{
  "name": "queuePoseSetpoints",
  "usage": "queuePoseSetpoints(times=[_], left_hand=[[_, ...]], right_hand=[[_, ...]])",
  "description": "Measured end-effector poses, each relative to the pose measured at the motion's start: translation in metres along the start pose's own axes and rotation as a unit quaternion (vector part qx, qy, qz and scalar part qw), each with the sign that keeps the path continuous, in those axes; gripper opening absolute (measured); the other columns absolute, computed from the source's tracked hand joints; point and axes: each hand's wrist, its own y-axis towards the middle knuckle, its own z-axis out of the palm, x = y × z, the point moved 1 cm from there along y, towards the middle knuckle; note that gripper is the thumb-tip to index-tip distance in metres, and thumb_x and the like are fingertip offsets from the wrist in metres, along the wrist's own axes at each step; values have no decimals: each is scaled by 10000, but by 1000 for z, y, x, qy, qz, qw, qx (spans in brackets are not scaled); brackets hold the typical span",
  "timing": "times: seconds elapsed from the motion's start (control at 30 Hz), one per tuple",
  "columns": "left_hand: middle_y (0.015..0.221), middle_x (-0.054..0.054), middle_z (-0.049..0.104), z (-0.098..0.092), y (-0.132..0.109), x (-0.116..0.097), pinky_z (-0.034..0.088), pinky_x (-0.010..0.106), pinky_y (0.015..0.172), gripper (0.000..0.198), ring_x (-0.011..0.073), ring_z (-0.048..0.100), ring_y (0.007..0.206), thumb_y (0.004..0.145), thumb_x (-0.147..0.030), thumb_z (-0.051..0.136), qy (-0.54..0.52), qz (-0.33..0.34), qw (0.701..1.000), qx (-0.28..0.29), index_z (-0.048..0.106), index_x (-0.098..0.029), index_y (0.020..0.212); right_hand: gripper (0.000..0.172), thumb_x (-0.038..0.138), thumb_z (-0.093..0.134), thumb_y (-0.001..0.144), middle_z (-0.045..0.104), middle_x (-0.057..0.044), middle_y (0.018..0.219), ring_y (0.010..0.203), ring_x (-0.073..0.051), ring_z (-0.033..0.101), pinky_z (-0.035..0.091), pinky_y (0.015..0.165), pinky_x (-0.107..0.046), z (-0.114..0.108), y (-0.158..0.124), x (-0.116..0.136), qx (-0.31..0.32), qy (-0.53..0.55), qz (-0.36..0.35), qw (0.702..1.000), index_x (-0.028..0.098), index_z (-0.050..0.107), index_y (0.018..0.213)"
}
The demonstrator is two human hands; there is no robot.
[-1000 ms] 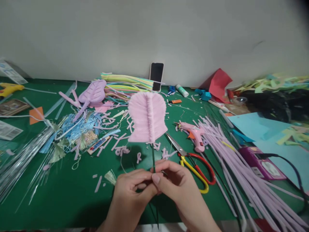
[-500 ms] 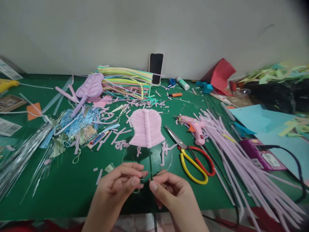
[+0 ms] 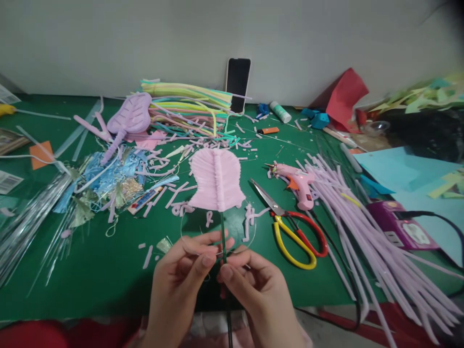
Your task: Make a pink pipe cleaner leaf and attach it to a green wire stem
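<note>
A fuzzy lilac petal shape (image 3: 216, 179) made of pipe cleaners stands upright on a dark green stem (image 3: 224, 232) in front of me. My right hand (image 3: 250, 280) pinches the stem below the petal between thumb and forefinger. At the stem's left side, my left hand (image 3: 192, 266) closes its thumb and fingers on a thin wire (image 3: 181, 224), with some fingertips behind the stem. That wire curves down from the petal's lower left corner; a similar one (image 3: 255, 224) curves down on the right to my right hand. The wire ends are too fine to make out.
Scissors (image 3: 293, 227), a pink glue gun (image 3: 297, 183) and a bundle of lilac pipe cleaners (image 3: 366, 237) lie right. A finished lilac leaf (image 3: 130, 113), blue tassels (image 3: 108, 174) and silvery strands (image 3: 36, 222) are left. Behind stands a phone (image 3: 238, 84); cut scraps (image 3: 181, 193) litter the green table.
My left hand has moved in against the stem, its fingertips now behind it. The view has tipped slightly, so the table sits higher in the picture. My right hand keeps its pinch.
</note>
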Motion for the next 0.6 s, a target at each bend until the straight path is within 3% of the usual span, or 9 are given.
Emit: queuePoseSetpoints(times=[0.17, 0.27, 0.37, 0.6], left_hand=[[1073, 62, 737, -1, 3, 1, 571, 343, 854, 167, 215, 716, 938, 837, -319, 678, 7, 6, 1000, 14, 650, -186, 741], [1026, 59, 748, -1, 3, 1, 558, 348, 878, 180, 218, 708, 959, 833, -323, 683, 12, 0, 1000, 16, 647, -185, 722], [1037, 51, 744, -2, 4, 1, 532, 317, 908, 183, 220, 678, 1040, 824, -326, 694, 18, 4, 1000, 18, 654, -191, 707], [1180, 43, 692, -6, 4, 2, 503, 243, 891, 162, 193, 644, 1096, 860, -309, 653, 38, 13, 998, 40, 652, -199, 742]], right_hand=[[213, 328, 829, 651, 515, 47, 572, 450, -36, 351, 311, 398, -147, -4, 7, -5, 44, -7, -37, 998, 182, 674, 650], [240, 352, 824, 660, 468, 72, 512, 397, -11, 256, 216, 359, -139, -3, 4, -2, 28, -8, 11, 1000, 179, 659, 678], [264, 388, 815, 668, 485, 69, 475, 371, -17, 295, 217, 342, -134, -3, -1, 1, 17, -3, 64, 998, 182, 657, 718], [281, 447, 727, 763, 527, 36, 499, 421, -41, 436, 337, 368, -117, -9, -1, 1, 75, 52, 65, 994, 167, 711, 762]])
